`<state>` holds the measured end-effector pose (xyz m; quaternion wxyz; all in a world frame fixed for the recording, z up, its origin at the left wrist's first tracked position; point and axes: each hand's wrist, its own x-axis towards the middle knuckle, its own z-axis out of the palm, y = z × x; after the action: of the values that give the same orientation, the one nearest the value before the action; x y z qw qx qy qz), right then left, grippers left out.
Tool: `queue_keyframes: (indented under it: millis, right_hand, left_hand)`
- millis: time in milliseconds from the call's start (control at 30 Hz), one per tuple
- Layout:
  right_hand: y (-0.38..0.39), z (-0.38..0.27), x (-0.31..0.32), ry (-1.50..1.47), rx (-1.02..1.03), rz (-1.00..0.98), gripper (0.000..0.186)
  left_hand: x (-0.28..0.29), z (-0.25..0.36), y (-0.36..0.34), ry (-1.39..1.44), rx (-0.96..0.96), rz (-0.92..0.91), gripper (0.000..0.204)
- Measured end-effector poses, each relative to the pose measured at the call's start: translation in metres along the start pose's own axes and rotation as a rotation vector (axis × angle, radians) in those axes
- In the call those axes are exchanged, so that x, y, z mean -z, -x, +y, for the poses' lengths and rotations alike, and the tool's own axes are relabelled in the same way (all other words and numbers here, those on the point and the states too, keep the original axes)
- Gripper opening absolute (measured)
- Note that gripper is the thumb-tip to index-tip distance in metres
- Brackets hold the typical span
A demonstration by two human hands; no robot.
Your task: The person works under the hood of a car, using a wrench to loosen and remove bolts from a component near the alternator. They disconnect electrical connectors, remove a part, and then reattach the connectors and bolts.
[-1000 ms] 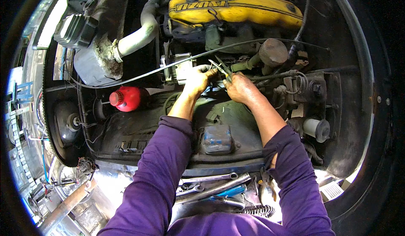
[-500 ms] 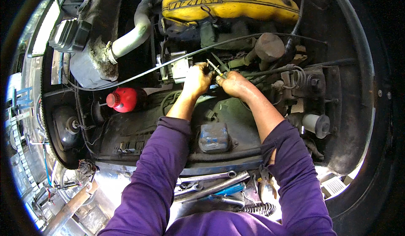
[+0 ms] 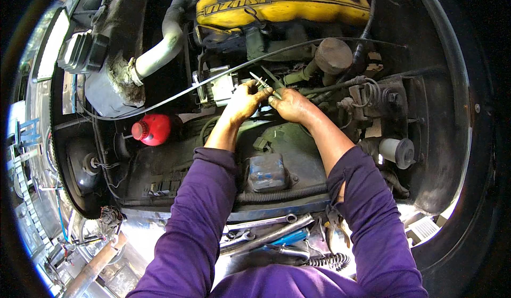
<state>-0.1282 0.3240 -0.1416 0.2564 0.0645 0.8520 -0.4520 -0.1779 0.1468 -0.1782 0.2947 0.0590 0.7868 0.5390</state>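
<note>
My left hand [image 3: 245, 102] is closed, with thumb and fingers pinching a slender, pale, pointed piece [image 3: 257, 78]. Close against it, my right hand [image 3: 293, 106] is also closed, around a thin dark green strip or cable end; the fingers hide most of it. Both hands meet over the engine bay, just right of a silver-cased alternator [image 3: 220, 89]. A long grey cable [image 3: 199, 83] arcs behind the fingers. What the two thin pieces join to lower down is hidden.
Beyond lies the yellow engine cover [image 3: 287, 5]. A red bottle [image 3: 154, 129] stands left, below a pale intake pipe [image 3: 162, 50]. Nearer are a worn blue-grey box [image 3: 268, 173] and a ribbed hose [image 3: 285, 196]. Wrenches [image 3: 263, 222] and other tools lie along the front edge.
The view has shifted slightly. Both hands stay together at the same spot, and the fingers and the pointed piece have turned a little.
</note>
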Motion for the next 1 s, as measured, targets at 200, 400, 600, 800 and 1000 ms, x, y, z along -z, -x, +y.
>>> queue_keyframes:
  millis: [200, 400, 600, 800, 1000]
  right_hand:
    - [-0.003, 0.005, -0.009, -0.573, -0.328, -0.163, 0.027]
    - [0.002, 0.0, -0.014, -0.699, -0.396, -0.12, 0.023]
    - [0.0, -0.018, -0.019, -0.681, -0.453, -0.002, 0.033]
    - [0.007, -0.014, 0.037, 0.333, -0.32, 0.001, 0.045]
    - [0.01, -0.019, 0.049, 0.285, -0.341, 0.125, 0.045]
  left_hand:
    - [-0.006, -0.012, -0.001, 0.308, 0.039, 0.002, 0.028]
    - [-0.01, -0.031, -0.007, 0.343, 0.008, 0.053, 0.029]
    - [-0.012, -0.029, -0.008, 0.187, 0.075, 0.215, 0.032]
    - [-0.008, 0.007, 0.0, -0.302, -0.183, 0.376, 0.062]
    - [-0.004, 0.032, 0.011, -0.631, -0.368, 0.079, 0.033]
